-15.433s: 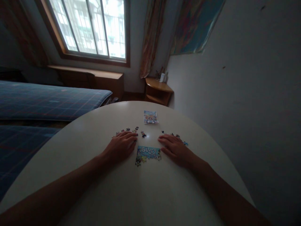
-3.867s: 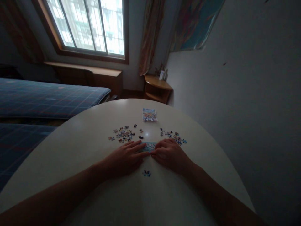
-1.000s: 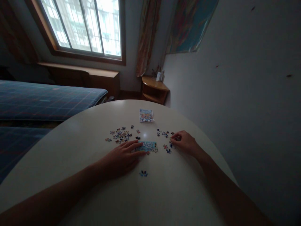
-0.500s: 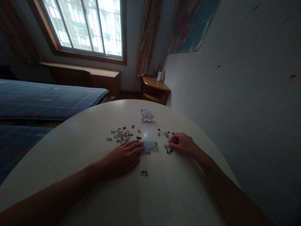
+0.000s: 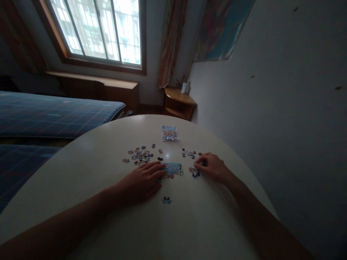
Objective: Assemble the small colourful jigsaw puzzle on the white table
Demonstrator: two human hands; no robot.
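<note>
My left hand (image 5: pixel 146 179) lies flat, fingers stretched out, over the left side of a partly joined jigsaw puzzle (image 5: pixel 174 168); its palm hides part of that puzzle. To the right, my right hand (image 5: pixel 211 167) is closed with thumb and fingers together, low over the table beside a small cluster of puzzle pieces (image 5: pixel 195 174). Whatever sits between those fingertips is too small and dark to make out. Several loose pieces (image 5: pixel 191 154) lie just beyond that hand. A bigger pile of pieces (image 5: pixel 141 155) spreads beyond my left hand. One single piece (image 5: pixel 166 200) rests nearer to me.
A small printed picture sheet (image 5: pixel 170 133) lies toward the far side of the round white table (image 5: pixel 130 231). A bed with a plaid cover (image 5: pixel 54 112) stands at the left, a wall (image 5: pixel 284 126) at the right. Behind is a corner shelf (image 5: pixel 179 96).
My right hand has shifted very slightly at the pieces, its fingers still together. My left hand stays on the puzzle. The pieces look much the same.
</note>
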